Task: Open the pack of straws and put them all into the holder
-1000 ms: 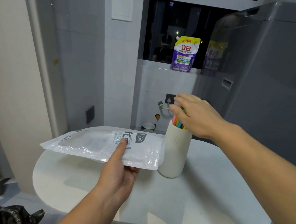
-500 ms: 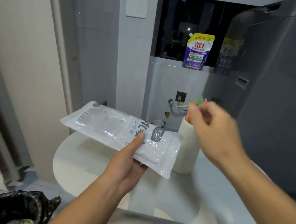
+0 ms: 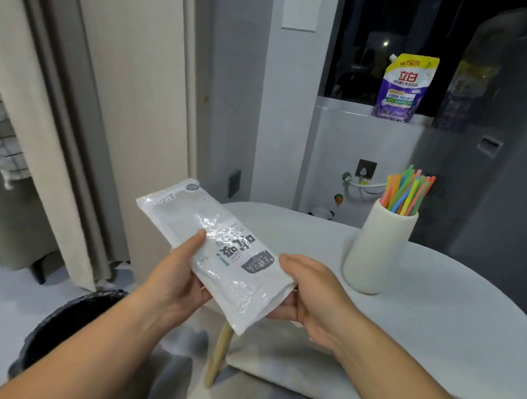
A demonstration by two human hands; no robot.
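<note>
Pack (image 3: 218, 246): a flat, clear-and-white plastic pack is held in the air by both hands, over the table's near left edge. It runs slantwise, with its far end pointing left and away.
Pack print: large dark characters and a dark label panel are printed on the near half. They are seen upside down and cannot be read with certainty. A small round mark sits at the far corner.
Left hand (image 3: 178, 284): the pack's left side is gripped, with the thumb laid flat on top and the fingers hidden beneath.
Right hand (image 3: 314, 295): the pack's near right end is clasped, thumb above and curled fingers under the edge.
Holder (image 3: 379, 247): a white ribbed holder stands upright on the table, to the right of the hands and apart from them.
Straws (image 3: 407, 195): coloured straws in green, orange, pink, yellow and blue stand in the holder and lean rightward.
Table (image 3: 437, 331): a pale rounded top is carried on a light wooden leg (image 3: 220, 354).
Pouch (image 3: 405, 87): a purple and yellow pouch stands on the far sill. It is marked "立白" in red and "150克" at the top. The smaller lines are too small to be read.
Bin (image 3: 59, 330): a bin lined with a black bag is seen on the floor at near left.
</note>
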